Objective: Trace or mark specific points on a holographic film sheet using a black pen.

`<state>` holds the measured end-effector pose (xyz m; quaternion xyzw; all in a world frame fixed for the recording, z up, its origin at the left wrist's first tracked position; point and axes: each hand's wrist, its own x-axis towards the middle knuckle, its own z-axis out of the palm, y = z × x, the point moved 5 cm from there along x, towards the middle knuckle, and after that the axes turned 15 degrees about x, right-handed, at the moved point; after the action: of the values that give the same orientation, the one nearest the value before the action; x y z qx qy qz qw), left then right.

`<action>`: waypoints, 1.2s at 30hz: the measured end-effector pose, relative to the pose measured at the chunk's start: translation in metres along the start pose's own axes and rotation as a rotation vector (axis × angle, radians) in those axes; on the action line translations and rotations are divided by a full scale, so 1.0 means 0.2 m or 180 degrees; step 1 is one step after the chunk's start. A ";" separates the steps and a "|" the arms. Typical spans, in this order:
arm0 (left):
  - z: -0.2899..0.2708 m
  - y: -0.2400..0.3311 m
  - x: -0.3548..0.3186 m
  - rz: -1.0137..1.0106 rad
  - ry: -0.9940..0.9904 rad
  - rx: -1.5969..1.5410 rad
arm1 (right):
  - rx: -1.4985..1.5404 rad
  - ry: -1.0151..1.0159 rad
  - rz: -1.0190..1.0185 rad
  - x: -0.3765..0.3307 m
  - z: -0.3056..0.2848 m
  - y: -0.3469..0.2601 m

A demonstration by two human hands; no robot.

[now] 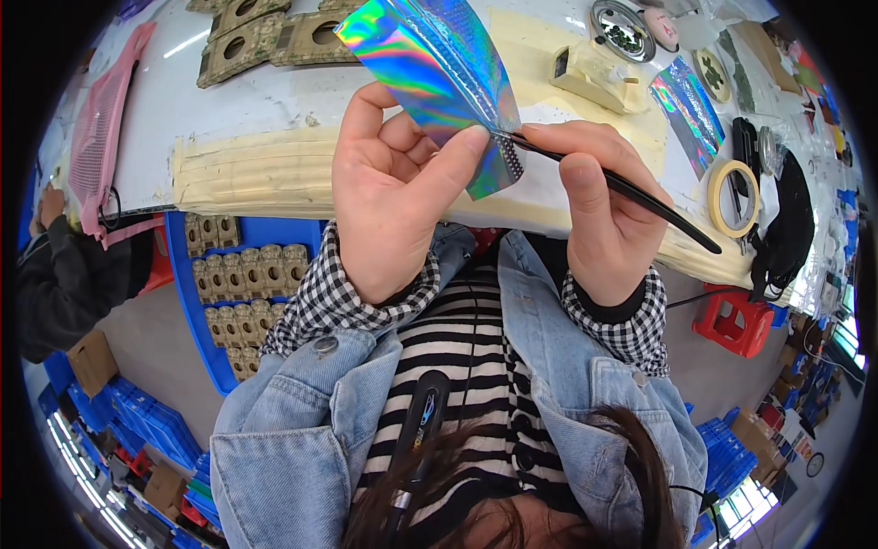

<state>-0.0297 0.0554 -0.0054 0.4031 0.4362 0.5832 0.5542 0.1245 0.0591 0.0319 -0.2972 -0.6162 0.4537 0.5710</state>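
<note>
My left hand point(393, 206) grips a shiny rainbow-coloured holographic sheet point(439, 69) between thumb and fingers, above the front edge of the table. The sheet is bent, with rows of tiny dots along it and a dark dotted strip near its lower corner. Black tweezers point(654, 201) are pinched in my right hand point(608, 206). Their tip meets the sheet beside my left thumb. Whether the tips hold one of the small dots is too fine to make out.
Camouflage-patterned parts with round holes point(240, 46) lie at the back left; more fill a blue tray point(189, 316) below. On the right are a tape roll point(717, 197), another holographic sheet point(688, 114) and a round metal dish point(596, 20). Another person point(82, 293) sits left.
</note>
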 end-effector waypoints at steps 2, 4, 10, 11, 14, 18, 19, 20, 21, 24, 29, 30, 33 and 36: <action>0.00 0.00 0.00 -0.0014 0.0012 0.0013 | -0.0007 0.0005 0.0004 0.00 0.00 0.00; 0.00 0.00 0.00 -0.0012 0.0008 0.0009 | -0.0018 -0.0001 -0.0013 0.00 0.00 0.00; 0.00 0.01 0.00 -0.0032 -0.0012 0.0030 | 0.0032 0.0004 0.0007 0.00 0.00 0.01; 0.00 0.01 0.00 -0.0035 -0.0016 0.0046 | 0.0021 -0.0008 -0.0013 0.00 0.00 0.01; 0.01 0.01 0.00 -0.0021 0.0004 0.0004 | -0.0019 -0.0041 -0.0068 0.00 0.00 0.00; 0.01 0.01 0.00 0.0009 0.0018 -0.0018 | -0.0118 -0.0063 -0.0094 -0.01 0.00 0.00; 0.00 0.00 -0.01 0.0009 0.0022 0.0019 | -0.0150 -0.0065 -0.0093 -0.01 0.00 0.00; 0.00 0.00 -0.01 0.0009 0.0027 0.0056 | -0.0123 -0.0050 -0.0059 -0.01 0.00 0.00; 0.00 0.01 -0.01 -0.0012 0.0007 0.0032 | -0.0097 -0.0035 -0.0025 -0.01 0.01 0.00; 0.01 0.01 -0.01 -0.0061 -0.0008 -0.0012 | -0.0004 0.0010 0.0055 -0.01 0.01 0.01; 0.00 -0.01 -0.01 -0.0197 0.0024 -0.0161 | 0.0423 0.0070 0.0442 -0.02 0.00 0.03; 0.00 -0.01 -0.01 -0.0217 0.0017 -0.0180 | 0.0610 0.0116 0.0564 -0.02 0.00 0.04; 0.01 -0.01 -0.01 -0.0259 -0.0010 -0.0207 | 0.0835 0.0105 0.0666 -0.03 0.00 0.05; 0.01 0.00 -0.01 -0.0263 -0.0053 -0.0209 | 0.0906 0.0171 0.0585 -0.03 0.00 0.05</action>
<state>-0.0284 0.0536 -0.0060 0.3713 0.4284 0.5704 0.5944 0.1243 0.0579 0.0200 -0.2805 -0.5005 0.5787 0.5797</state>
